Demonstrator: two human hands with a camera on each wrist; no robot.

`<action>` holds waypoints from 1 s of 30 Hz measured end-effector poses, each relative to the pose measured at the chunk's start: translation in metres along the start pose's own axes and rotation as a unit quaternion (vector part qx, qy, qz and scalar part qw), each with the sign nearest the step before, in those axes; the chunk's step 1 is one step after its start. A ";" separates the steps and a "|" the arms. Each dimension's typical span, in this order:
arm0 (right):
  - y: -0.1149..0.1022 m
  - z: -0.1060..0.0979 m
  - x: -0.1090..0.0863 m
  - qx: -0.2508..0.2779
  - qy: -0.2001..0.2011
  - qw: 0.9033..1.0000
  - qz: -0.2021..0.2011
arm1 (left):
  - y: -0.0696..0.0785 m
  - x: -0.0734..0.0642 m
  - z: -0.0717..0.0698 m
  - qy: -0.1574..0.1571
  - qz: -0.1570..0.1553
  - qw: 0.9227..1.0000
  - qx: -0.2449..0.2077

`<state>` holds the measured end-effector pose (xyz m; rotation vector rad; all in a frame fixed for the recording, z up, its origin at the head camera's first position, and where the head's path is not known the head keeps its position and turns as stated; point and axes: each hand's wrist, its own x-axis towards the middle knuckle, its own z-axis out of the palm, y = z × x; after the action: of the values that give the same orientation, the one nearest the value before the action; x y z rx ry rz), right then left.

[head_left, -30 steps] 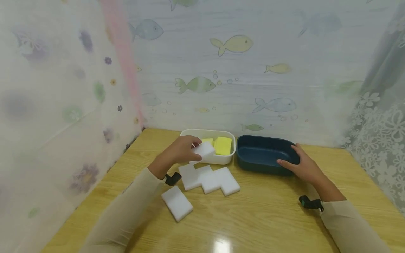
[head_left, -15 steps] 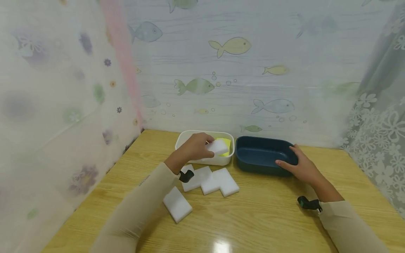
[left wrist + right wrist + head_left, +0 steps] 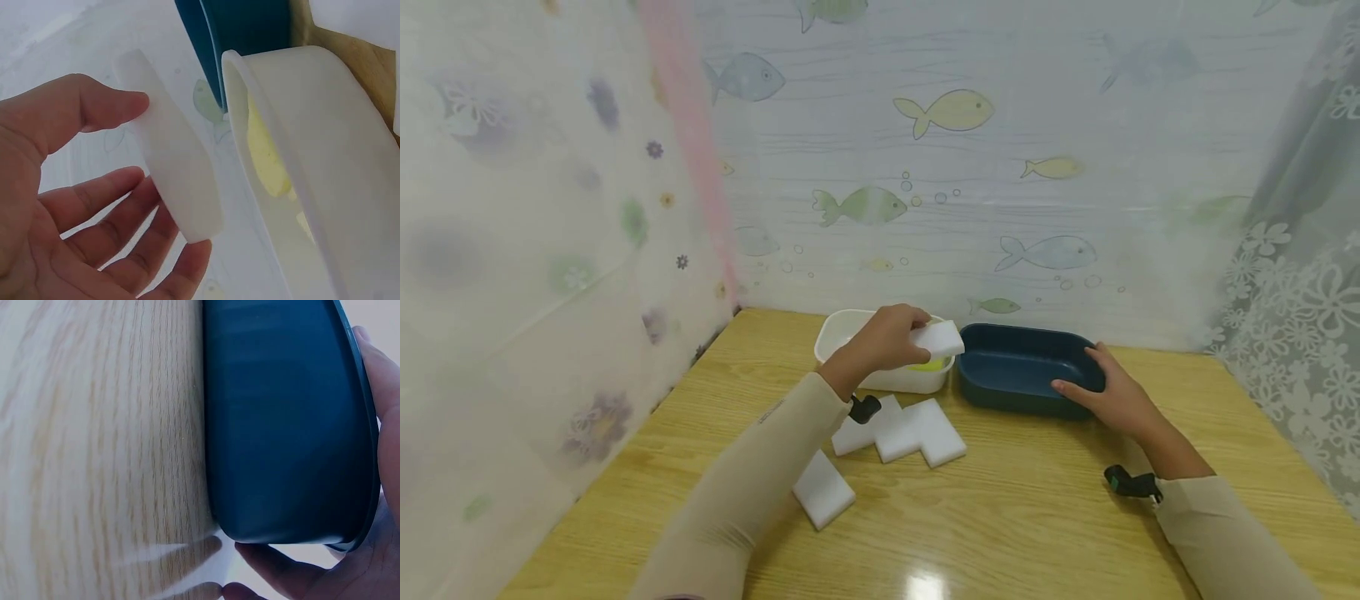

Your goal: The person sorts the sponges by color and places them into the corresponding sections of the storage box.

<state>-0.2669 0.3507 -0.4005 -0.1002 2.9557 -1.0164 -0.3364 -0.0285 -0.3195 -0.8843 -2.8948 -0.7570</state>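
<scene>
My left hand [image 3: 887, 340] pinches a white sponge block [image 3: 940, 338] between thumb and fingers. It is held over the right end of a white plastic bin [image 3: 902, 382]. In the left wrist view the thumb lies on one face of the block and the fingertips on its other side. Yellow sponges [image 3: 267, 156] lie inside the white bin, mostly hidden by the hand in the head view. At the right end of a dark blue bin [image 3: 1015, 397], my right hand [image 3: 1112, 393] grips the rim, thumb over the edge and fingers round the outside.
Several white sponge blocks [image 3: 898, 433] lie overlapping on the wooden table [image 3: 1022, 517] in front of the white bin. Another white block [image 3: 826, 492] lies nearer, partly behind the left sleeve. A fish-print curtain [image 3: 925, 233] hangs behind the bins, which stand side by side.
My left hand has carried the white sponge block rightward across the white bin, up to the edge nearest the dark blue bin. My right hand has stayed on the dark blue bin.
</scene>
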 end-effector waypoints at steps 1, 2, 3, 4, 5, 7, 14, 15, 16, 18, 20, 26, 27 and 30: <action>0.000 0.000 0.000 0.000 0.000 1.000 0.000 | 0.001 0.002 0.001 0.001 0.000 1.000 -0.006; 0.000 0.000 -0.001 -0.001 -0.001 1.000 0.000 | 0.002 0.005 0.003 0.002 0.001 1.000 -0.011; 0.000 0.000 -0.001 -0.001 -0.001 1.000 0.000 | 0.002 0.008 0.005 0.004 0.003 1.000 -0.014; 0.000 0.000 -0.002 -0.002 -0.001 1.000 0.000 | 0.003 0.010 0.007 0.006 0.006 1.000 -0.017; -0.001 -0.001 -0.002 -0.002 -0.002 1.000 0.001 | 0.004 0.013 0.009 0.008 0.008 1.000 -0.019; -0.001 -0.001 -0.003 -0.002 -0.002 1.000 0.003 | 0.006 0.019 0.013 0.012 0.010 1.000 -0.022; 0.000 -0.001 -0.002 -0.003 0.000 1.000 0.001 | 0.013 0.035 0.026 0.024 -0.014 1.000 -0.001; 0.000 -0.001 -0.002 -0.003 0.001 1.000 0.001 | 0.014 0.037 0.028 0.027 -0.015 1.000 0.002; 0.000 -0.001 -0.001 -0.003 0.000 1.000 0.001 | 0.015 0.039 0.029 0.029 -0.016 0.999 0.003; 0.000 0.000 -0.001 -0.003 0.001 1.000 0.002 | 0.016 0.042 0.033 0.035 -0.014 0.999 0.005; 0.000 0.000 0.000 -0.005 0.000 1.000 0.004 | 0.017 0.047 0.038 0.042 -0.010 0.999 0.009; 0.001 -0.002 0.000 -0.008 0.001 1.000 0.003 | 0.021 0.059 0.050 0.047 0.007 0.999 0.013; 0.000 -0.002 0.000 -0.007 0.002 1.000 0.002 | 0.022 0.060 0.052 0.046 0.010 0.999 0.015; 0.000 0.000 0.000 -0.003 0.002 1.000 -0.001 | 0.026 0.063 0.056 0.041 0.013 0.999 0.028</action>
<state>-0.2673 0.3513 -0.4005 -0.1024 2.9635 -1.0104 -0.3690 0.0493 -0.3473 -0.8639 -2.8128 -0.6907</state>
